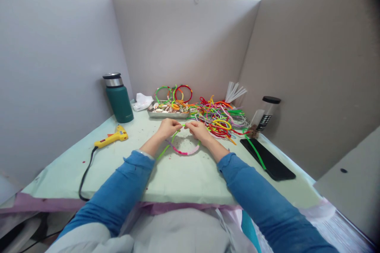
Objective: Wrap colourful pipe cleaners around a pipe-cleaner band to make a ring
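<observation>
My left hand (169,129) and my right hand (197,129) meet above the middle of the table, fingertips nearly touching. Both pinch the green part at the top of a ring (187,153) made of fuzzy stems. Its lower side is pink and pale pink, with purple at the left. A loose green end (162,153) slants down to the left below my left hand. Behind my hands lies a metal tray (168,115) holding flat shell-like pieces, with several finished-looking rings (183,93) standing at its back.
A yellow glue gun (111,138) with a black cord and a green bottle (120,101) are at the left. Colourful fuzzy stems (221,118) pile up at back right. A black phone-like slab (270,162) and clear bottle (267,114) stand right; white tissue (142,102) lies back left.
</observation>
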Demonstrator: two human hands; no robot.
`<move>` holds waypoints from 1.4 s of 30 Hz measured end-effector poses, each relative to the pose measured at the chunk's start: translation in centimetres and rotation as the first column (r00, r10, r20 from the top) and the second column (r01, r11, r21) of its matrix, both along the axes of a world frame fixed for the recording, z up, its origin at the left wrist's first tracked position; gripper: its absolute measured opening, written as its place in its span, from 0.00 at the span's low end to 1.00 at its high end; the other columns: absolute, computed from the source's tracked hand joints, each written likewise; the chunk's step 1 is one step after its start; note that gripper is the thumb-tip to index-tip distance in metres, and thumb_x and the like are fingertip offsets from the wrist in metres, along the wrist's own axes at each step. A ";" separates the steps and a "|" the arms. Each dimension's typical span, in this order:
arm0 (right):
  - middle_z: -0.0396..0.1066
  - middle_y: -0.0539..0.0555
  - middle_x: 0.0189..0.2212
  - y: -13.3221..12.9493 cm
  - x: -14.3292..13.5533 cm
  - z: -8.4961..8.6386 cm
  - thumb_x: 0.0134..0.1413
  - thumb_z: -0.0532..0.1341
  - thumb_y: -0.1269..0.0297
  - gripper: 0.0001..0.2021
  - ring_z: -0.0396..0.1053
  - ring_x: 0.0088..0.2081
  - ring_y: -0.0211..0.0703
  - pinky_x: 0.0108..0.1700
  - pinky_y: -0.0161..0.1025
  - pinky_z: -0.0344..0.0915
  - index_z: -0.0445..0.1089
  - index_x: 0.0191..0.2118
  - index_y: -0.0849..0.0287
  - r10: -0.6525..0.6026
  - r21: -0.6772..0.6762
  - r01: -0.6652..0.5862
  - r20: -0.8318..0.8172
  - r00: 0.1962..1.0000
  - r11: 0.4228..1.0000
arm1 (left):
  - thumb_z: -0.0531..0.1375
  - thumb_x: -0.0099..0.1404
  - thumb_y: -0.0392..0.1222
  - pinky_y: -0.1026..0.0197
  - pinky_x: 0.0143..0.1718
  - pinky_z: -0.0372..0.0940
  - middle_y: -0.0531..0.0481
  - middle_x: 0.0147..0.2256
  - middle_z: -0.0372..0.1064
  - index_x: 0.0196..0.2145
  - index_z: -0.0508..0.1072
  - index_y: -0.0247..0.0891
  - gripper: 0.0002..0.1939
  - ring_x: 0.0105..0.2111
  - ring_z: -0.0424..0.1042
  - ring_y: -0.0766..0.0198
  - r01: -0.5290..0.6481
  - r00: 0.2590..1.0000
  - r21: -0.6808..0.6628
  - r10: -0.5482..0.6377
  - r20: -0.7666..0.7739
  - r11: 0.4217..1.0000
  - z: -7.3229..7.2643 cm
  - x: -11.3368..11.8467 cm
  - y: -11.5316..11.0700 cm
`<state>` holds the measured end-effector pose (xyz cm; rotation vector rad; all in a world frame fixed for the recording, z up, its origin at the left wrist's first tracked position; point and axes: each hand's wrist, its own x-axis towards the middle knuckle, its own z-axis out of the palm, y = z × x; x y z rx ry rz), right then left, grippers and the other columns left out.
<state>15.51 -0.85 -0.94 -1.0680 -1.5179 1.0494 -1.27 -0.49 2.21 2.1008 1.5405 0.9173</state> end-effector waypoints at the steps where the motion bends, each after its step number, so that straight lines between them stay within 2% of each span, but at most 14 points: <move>1: 0.50 0.43 0.12 0.0 0.0 0.0 0.47 0.59 0.51 0.17 0.44 0.16 0.30 0.19 0.32 0.40 0.71 0.28 0.63 -0.002 0.001 0.002 0.003 1.000 1.000 | 0.59 0.56 0.43 0.66 0.24 0.52 0.52 0.18 0.68 0.28 0.79 0.33 0.12 0.20 0.59 0.70 0.001 1.000 -0.013 -0.001 0.018 1.000 0.0 0.0 0.0; 5: 0.51 0.43 0.13 0.2 0.1 -0.2 0.47 0.59 0.50 0.18 0.45 0.16 0.30 0.19 0.32 0.41 0.71 0.29 0.63 -0.001 0.015 0.000 0.014 1.000 1.000 | 0.60 0.55 0.46 0.66 0.19 0.49 0.55 0.13 0.61 0.27 0.77 0.32 0.13 0.15 0.53 0.72 0.032 0.993 -0.114 -0.019 0.117 0.993 -0.1 0.0 -0.2; 8: 0.51 0.43 0.13 0.4 0.1 -0.4 0.47 0.58 0.50 0.18 0.45 0.16 0.30 0.19 0.32 0.42 0.71 0.28 0.63 -0.004 0.030 0.003 0.037 0.999 1.000 | 0.61 0.54 0.48 0.67 0.17 0.47 0.56 0.12 0.59 0.26 0.75 0.32 0.14 0.12 0.51 0.73 0.079 0.984 -0.190 -0.046 0.173 0.979 -0.1 0.0 -0.3; 16: 0.51 0.43 0.13 0.2 0.1 -0.2 0.46 0.58 0.50 0.18 0.46 0.17 0.30 0.20 0.32 0.43 0.72 0.28 0.63 -0.011 0.042 0.008 0.066 0.998 0.999 | 0.62 0.54 0.51 0.67 0.15 0.47 0.52 0.20 0.68 0.26 0.73 0.32 0.16 0.12 0.52 0.76 0.142 0.971 -0.244 -0.087 0.224 0.959 -0.5 -0.2 0.2; 26: 0.51 0.43 0.13 0.1 0.2 -0.1 0.47 0.59 0.49 0.18 0.45 0.16 0.30 0.19 0.32 0.41 0.71 0.29 0.63 0.048 0.036 -0.049 0.008 0.999 0.998 | 0.63 0.53 0.50 0.66 0.15 0.45 0.53 0.20 0.67 0.27 0.71 0.31 0.16 0.12 0.51 0.76 0.254 0.909 -0.351 -0.098 0.405 0.901 0.1 -0.4 -0.4; 35: 0.52 0.43 0.13 0.0 0.1 -0.1 0.47 0.59 0.50 0.18 0.45 0.17 0.30 0.19 0.32 0.42 0.71 0.29 0.63 0.047 0.023 -0.049 0.080 0.996 0.999 | 0.63 0.52 0.51 0.65 0.15 0.45 0.53 0.18 0.66 0.25 0.71 0.32 0.17 0.11 0.52 0.74 0.153 0.956 -0.332 -0.054 0.289 0.931 -0.1 -0.1 -0.1; 42: 0.53 0.44 0.14 -0.3 0.1 0.0 0.46 0.60 0.50 0.17 0.47 0.18 0.30 0.20 0.32 0.43 0.71 0.29 0.62 0.086 0.039 -0.091 0.112 0.990 0.995 | 0.63 0.52 0.52 0.66 0.16 0.46 0.52 0.18 0.67 0.26 0.73 0.31 0.17 0.12 0.51 0.75 0.177 0.963 -0.315 -0.098 0.253 0.933 0.3 -0.1 -0.8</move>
